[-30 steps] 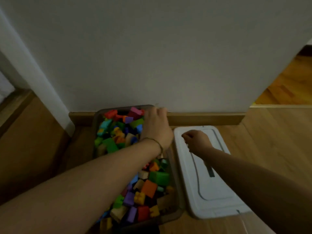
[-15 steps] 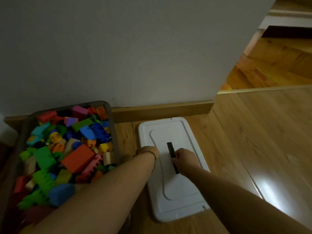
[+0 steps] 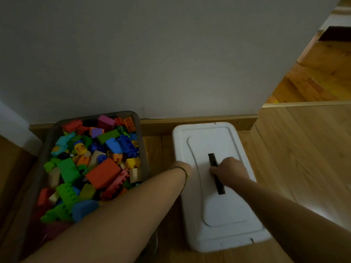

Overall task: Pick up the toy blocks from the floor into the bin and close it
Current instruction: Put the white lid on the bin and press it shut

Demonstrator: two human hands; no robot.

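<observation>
A dark translucent bin (image 3: 141, 141) stands against the wall at the left, heaped with colourful toy blocks (image 3: 102, 173). Its white lid (image 3: 224, 211) lies flat on the floor to the right of it. My left hand (image 3: 183, 168) bends down over the lid's left edge and grips it; its fingers are hidden. My right hand (image 3: 229, 169) curls its fingers round the black handle (image 3: 220, 186) in the lid's middle. I see no loose blocks on the floor.
A grey wall with a wooden baseboard (image 3: 190, 122) runs behind the bin and lid. Wooden floor (image 3: 303, 149) stretches to the right, where a doorway (image 3: 313, 76) leads to a brighter room. A brown surface (image 3: 11, 168) borders the bin's left side.
My left hand left the bin's far rim and went to the lid's left edge. My right hand moved onto the lid's black handle and closed on it. The view swung right.
</observation>
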